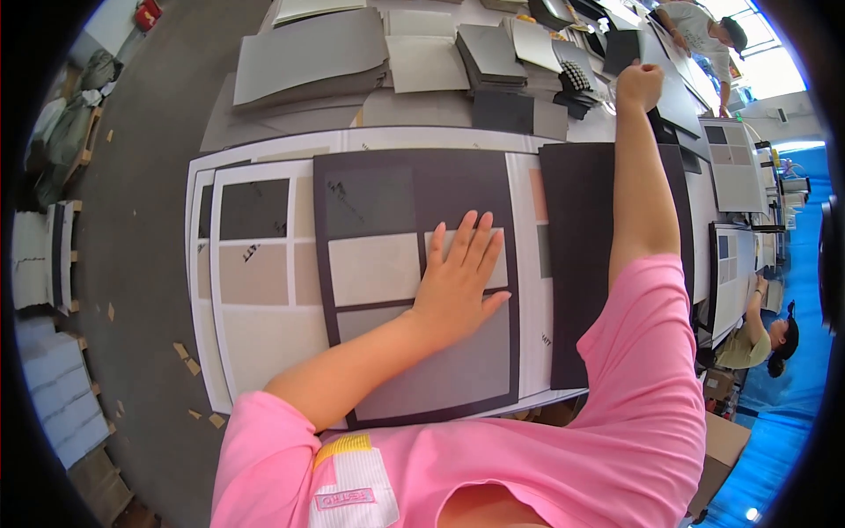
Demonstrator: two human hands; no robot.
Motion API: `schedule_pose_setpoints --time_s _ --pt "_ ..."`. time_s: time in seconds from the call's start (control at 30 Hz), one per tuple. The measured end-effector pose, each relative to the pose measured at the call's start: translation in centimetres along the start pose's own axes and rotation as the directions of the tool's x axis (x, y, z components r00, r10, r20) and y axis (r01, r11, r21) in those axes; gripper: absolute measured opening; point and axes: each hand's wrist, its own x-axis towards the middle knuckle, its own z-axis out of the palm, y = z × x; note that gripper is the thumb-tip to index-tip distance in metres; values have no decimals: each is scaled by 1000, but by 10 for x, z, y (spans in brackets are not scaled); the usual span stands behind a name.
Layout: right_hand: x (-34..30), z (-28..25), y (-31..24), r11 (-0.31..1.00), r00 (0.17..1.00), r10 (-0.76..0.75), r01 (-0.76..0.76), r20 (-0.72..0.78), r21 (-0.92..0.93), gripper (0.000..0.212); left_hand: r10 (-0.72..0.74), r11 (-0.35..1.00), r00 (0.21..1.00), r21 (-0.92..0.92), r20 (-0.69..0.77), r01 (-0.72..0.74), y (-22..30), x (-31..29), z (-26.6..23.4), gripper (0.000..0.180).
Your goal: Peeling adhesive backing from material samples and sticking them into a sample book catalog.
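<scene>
My left hand [462, 275] lies flat with its fingers spread on a dark sample board [462, 185], over a light panel. That board carries mounted rectangles in charcoal, beige and grey. Under its left side are white sample boards [264, 348] with black, tan and pale panels. A plain black board [576, 264] lies to its right, beneath my outstretched right arm. My right hand [640, 86] is closed at the far right, beside a small dark square sheet [622, 53]; whatever its curled fingers hold, if anything, is hidden.
Stacks of grey sheets [308, 57] and pale sheets [427, 62] stand along the far side. A black-and-white dotted piece [575, 76] lies among them. Two other people [704, 31] work at the right. Pallets of stacked white material [57, 387] line the floor at left.
</scene>
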Motion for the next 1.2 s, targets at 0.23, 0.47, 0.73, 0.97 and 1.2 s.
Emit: schedule_pose_setpoints --time_s 0.23,0.47,0.73,0.97,1.2 --pt "-159 -161 -66 346 620 -212 -676 756 651 10 67 855 979 -495 -192 -156 -27 -20 -17 102" --pt "-338 -292 -71 514 548 -155 -665 822 541 11 -477 -43 879 -998 -9 -34 -15 -60 -81 85" --pt "-360 -353 -61 587 512 -512 -377 690 716 14 -351 317 936 -941 -3 116 27 -93 -91 66" --pt "-343 -356 -39 175 309 -470 -886 827 430 22 -4 695 986 -710 -166 -117 37 -102 -97 69" --pt "-347 -364 -50 111 371 -449 -880 813 462 13 82 601 984 -780 -156 -174 61 -106 -96 88"
